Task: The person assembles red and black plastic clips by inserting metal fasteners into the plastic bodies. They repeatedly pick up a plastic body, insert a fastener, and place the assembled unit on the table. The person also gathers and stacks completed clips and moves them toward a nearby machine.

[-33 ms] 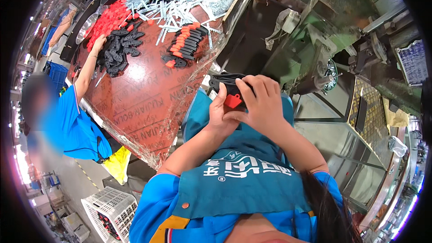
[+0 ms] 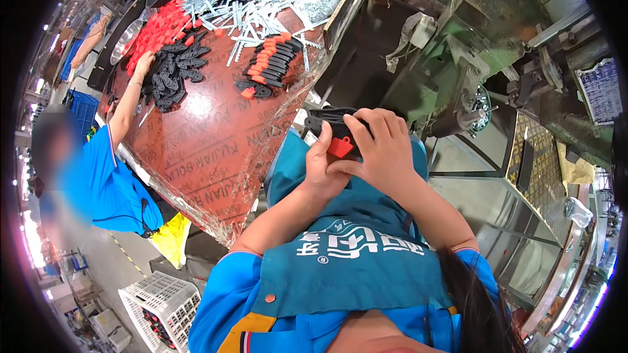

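In front of my lap, both my hands are closed around black plastic handle-shaped parts [image 2: 324, 116] with a red tab [image 2: 341, 148] showing at the near end. My left hand [image 2: 319, 167] has its thumb up along the parts' left side. From the right, my right hand [image 2: 383, 150] curls its fingers over the top, its thumb reaching toward the left palm. The fingers cover much of the parts, so how many there are cannot be told. A row of similar black parts with red tabs [image 2: 271, 62] lies on the red-brown table [image 2: 196, 137] beyond.
Red pieces [image 2: 157, 29], loose black parts [image 2: 173, 72] and metal strips [image 2: 242, 0] are heaped on the table. A co-worker's hand [image 2: 145, 62] touches the red heap. A green machine [image 2: 451, 85] stands at right. A white crate [image 2: 160, 301] sits at lower left.
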The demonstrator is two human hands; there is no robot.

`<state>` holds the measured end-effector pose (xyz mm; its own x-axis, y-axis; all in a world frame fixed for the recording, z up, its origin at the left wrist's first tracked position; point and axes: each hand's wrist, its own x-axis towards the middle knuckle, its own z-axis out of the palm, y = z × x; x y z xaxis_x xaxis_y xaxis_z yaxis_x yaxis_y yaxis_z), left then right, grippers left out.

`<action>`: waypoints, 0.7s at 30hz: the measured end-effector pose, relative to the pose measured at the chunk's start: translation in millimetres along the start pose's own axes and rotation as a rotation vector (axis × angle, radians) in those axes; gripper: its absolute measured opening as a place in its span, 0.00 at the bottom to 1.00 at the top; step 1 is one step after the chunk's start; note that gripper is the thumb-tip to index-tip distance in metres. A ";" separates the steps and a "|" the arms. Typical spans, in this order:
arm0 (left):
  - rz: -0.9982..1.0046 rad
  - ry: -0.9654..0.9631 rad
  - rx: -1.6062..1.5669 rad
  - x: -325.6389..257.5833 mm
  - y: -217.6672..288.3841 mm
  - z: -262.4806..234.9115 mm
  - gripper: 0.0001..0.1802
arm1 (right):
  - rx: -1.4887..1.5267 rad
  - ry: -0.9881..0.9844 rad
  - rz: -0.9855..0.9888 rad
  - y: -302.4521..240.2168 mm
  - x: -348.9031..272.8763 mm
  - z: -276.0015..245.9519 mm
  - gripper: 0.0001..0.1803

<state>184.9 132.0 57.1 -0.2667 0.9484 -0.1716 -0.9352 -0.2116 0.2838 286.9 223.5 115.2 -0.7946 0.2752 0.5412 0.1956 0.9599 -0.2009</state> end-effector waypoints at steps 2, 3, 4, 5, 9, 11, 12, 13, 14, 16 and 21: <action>-0.019 0.007 0.024 3.1 -1.4 -6.5 0.27 | 0.028 -0.020 0.013 4.7 2.2 1.9 0.42; 0.038 0.071 0.036 4.3 -3.7 1.3 0.26 | 0.011 0.031 -0.005 6.8 1.1 7.0 0.41; 0.049 0.098 0.042 8.3 -5.2 0.9 0.25 | 0.038 0.046 0.001 9.1 -0.6 10.8 0.41; 0.075 0.126 0.029 6.9 -2.3 -0.8 0.24 | 0.063 0.046 0.001 7.7 0.7 13.1 0.41; 0.084 0.140 -0.023 4.5 5.5 -2.0 0.23 | 0.081 0.042 -0.061 4.7 9.5 13.5 0.40; 0.108 0.156 0.014 4.0 9.2 1.9 0.24 | 0.092 0.024 -0.078 4.1 15.3 13.2 0.39; 0.125 0.133 0.036 4.0 10.1 -0.2 0.26 | 0.093 0.021 -0.095 2.8 19.3 12.0 0.39; 0.107 0.051 0.003 7.0 10.9 -12.1 0.26 | 0.075 0.022 -0.111 3.4 21.1 12.6 0.38; 0.109 0.081 0.001 3.6 7.3 -17.8 0.26 | 0.042 0.017 -0.123 -0.8 17.6 10.5 0.36; 0.117 0.115 -0.017 2.0 1.2 -15.2 0.28 | 0.020 0.043 -0.161 -0.1 12.2 14.0 0.35; 0.176 0.031 0.041 3.6 2.9 5.8 0.43 | 0.153 0.180 -0.042 6.7 12.0 13.6 0.33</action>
<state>182.6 136.2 62.7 -0.4326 0.8900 -0.1444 -0.8636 -0.3630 0.3498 270.8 232.5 109.3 -0.6824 0.2534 0.6856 0.0642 0.9551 -0.2892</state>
